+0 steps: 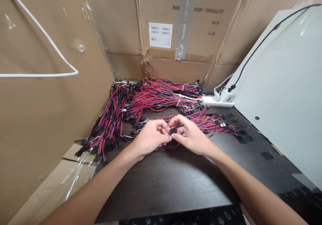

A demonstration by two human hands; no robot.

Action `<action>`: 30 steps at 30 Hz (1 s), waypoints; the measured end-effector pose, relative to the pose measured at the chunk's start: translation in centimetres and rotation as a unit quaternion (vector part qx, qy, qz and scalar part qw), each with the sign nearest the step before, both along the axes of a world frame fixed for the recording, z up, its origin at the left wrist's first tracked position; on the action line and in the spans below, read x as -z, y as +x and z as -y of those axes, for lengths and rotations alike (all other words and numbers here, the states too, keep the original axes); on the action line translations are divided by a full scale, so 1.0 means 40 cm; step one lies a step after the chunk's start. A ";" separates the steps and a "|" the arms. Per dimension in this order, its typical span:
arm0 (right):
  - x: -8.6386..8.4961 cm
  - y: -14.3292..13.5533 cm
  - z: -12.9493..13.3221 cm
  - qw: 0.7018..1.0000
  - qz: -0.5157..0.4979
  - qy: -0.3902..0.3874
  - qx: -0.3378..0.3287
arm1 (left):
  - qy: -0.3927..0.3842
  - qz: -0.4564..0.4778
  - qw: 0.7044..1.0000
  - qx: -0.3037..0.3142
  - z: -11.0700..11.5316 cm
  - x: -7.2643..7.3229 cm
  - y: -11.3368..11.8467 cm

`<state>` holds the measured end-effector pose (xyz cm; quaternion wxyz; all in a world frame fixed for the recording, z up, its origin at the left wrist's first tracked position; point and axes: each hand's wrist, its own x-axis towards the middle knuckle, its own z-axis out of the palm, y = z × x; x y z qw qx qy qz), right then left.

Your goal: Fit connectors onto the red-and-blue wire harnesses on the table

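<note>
A small black piece (pixel 172 131) is pinched between the fingertips of both hands, above the dark table (pixel 173 181). My left hand (pixel 154 135) is closed on its left side, and my right hand (pixel 189 134) grips it from the right with thumb and forefinger. Thin wires show just below the fingers. Directly behind the hands lies a bundle of red and dark wires (pixel 201 120) with black ends. Whether the black piece is joined to those wires cannot be made out.
Larger wire bundles (pixel 156 96) lie at the back, and another pile (pixel 108 121) at the left. A white power strip (pixel 217 101) stands back right. Cardboard (pixel 50 94) walls the left and back; a white panel (pixel 284 84) bounds the right.
</note>
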<state>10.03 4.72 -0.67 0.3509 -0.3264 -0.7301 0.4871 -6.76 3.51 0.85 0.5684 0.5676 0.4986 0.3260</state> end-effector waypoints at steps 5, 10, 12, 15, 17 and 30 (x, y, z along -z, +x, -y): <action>-0.006 0.005 0.003 1.000 0.003 0.025 0.010 | -0.001 0.010 1.000 -0.004 0.003 -0.010 0.002; -0.008 0.009 0.003 0.993 0.004 0.113 0.016 | -0.010 0.021 1.000 -0.009 0.003 -0.019 0.000; -0.010 0.010 0.003 0.989 0.017 0.149 0.015 | -0.010 0.024 1.000 -0.008 0.003 -0.019 -0.002; -0.012 0.012 0.006 0.987 0.026 0.155 0.021 | -0.008 0.030 0.999 -0.009 0.003 -0.017 -0.002; -0.012 0.013 0.008 0.988 0.026 0.153 0.024 | -0.008 0.034 0.999 -0.010 0.004 -0.019 -0.001; -0.017 0.009 -0.004 0.999 0.011 -0.035 0.023 | 0.015 0.024 1.000 -0.011 0.004 -0.021 -0.001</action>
